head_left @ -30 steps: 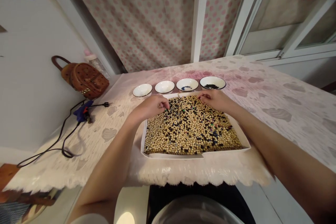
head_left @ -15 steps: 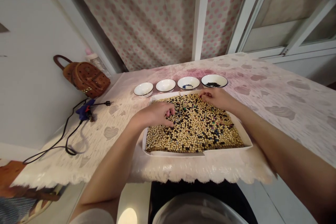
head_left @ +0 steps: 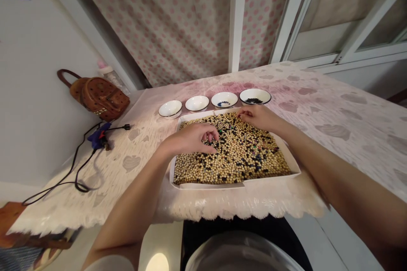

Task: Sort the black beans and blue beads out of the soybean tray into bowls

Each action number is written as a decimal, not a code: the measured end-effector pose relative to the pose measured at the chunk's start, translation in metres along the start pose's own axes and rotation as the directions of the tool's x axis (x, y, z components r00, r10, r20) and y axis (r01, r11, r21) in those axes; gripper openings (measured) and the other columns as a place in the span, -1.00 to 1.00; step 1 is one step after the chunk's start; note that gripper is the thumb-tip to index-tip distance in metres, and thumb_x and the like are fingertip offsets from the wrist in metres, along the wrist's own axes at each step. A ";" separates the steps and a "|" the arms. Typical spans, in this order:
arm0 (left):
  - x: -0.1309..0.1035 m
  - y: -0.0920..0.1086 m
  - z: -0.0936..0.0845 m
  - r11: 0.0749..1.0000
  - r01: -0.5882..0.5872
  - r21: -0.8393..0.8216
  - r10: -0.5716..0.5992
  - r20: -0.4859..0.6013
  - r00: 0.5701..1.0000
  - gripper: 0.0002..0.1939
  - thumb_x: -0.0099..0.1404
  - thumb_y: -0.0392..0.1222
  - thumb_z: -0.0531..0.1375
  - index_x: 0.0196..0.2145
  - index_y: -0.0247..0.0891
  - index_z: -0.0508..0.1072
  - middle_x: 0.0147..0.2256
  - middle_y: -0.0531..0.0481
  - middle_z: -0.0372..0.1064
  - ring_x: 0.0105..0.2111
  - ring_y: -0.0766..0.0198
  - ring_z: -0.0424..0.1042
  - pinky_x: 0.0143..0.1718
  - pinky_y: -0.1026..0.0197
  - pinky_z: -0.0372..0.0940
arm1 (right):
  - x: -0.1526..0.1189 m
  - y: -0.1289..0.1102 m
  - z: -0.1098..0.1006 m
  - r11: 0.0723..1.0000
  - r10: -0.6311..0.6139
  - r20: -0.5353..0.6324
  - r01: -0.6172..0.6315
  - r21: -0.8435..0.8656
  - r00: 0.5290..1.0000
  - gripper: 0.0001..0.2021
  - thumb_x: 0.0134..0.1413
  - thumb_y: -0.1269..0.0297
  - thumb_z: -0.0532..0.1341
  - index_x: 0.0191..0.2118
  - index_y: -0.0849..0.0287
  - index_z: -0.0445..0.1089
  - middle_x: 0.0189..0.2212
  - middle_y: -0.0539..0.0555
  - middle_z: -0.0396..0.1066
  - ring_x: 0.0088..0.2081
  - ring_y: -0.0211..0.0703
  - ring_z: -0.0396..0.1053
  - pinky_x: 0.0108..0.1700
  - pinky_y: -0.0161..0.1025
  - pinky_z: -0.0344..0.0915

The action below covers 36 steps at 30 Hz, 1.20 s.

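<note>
A shallow white tray (head_left: 270, 180) holds a layer of pale yellow, soybean-like beads (head_left: 229, 161), mixed with black, blue and a few green and reddish ones. Over the tray's left half is my left hand (head_left: 199, 137), its fingers curled and the thumb held apart from them, with nothing visible in the gap. My right hand (head_left: 256, 116) is at the tray's far right edge, fingers bent together low over the beads; whatever the fingertips hold is hidden. Just behind it stands a white bowl with black beads (head_left: 254, 100), and to its left a bowl with some blue beads (head_left: 224, 103).
Two more white bowls, one in the middle (head_left: 197, 102) and one at the left (head_left: 170, 108), continue the row. On the left are a brown backpack-shaped bag (head_left: 101, 97), a bottle (head_left: 111, 74) and a blue corded tool (head_left: 99, 136). A patterned cloth (head_left: 333, 131) covers the table.
My left hand has moved slightly right over the beads, and its thumb and fingers show a wider gap. My right hand stays by the far edge. The view has shifted a little.
</note>
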<state>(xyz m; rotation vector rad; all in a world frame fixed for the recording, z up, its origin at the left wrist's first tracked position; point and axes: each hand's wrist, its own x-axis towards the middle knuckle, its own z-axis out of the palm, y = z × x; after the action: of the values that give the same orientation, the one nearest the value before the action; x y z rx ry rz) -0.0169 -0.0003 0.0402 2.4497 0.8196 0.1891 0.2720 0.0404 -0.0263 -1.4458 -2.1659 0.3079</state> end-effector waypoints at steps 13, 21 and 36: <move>0.002 -0.009 0.002 0.997 -0.001 0.078 0.000 0.016 1.000 -0.81 0.17 -0.33 0.15 -0.26 -0.20 0.50 -0.26 -0.01 0.44 -0.30 0.27 0.36 -0.32 0.25 0.21 | 0.000 -0.001 -0.003 1.000 -0.007 0.034 0.007 -0.006 0.999 -0.77 0.12 0.29 0.11 -0.22 0.19 0.51 -0.46 0.05 0.46 -0.45 -0.21 0.30 -0.37 -0.25 0.13; 0.003 -0.009 0.003 0.998 -0.009 0.061 0.008 0.013 1.000 -0.84 0.18 -0.33 0.16 -0.28 -0.22 0.49 -0.30 0.01 0.45 -0.32 0.29 0.37 -0.33 0.25 0.21 | -0.001 -0.003 -0.003 1.000 0.000 0.026 0.000 0.005 1.000 -0.78 0.12 0.31 0.12 -0.23 0.18 0.51 -0.44 0.06 0.48 -0.45 -0.21 0.33 -0.35 -0.25 0.15; 0.008 -0.016 0.009 0.998 0.007 0.059 -0.006 -0.020 1.000 -0.87 0.16 -0.31 0.16 -0.32 -0.23 0.48 -0.37 0.02 0.43 -0.39 0.31 0.37 -0.39 0.25 0.19 | -0.001 -0.002 -0.001 0.999 0.004 0.024 -0.005 0.033 1.000 -0.77 0.12 0.31 0.12 -0.22 0.20 0.51 -0.42 0.07 0.49 -0.43 -0.21 0.35 -0.35 -0.26 0.17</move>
<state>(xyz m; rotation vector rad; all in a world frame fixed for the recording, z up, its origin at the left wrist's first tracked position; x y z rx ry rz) -0.0164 0.0108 0.0240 2.5040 0.8531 0.1897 0.2714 0.0387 -0.0248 -1.4365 -2.1667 0.3623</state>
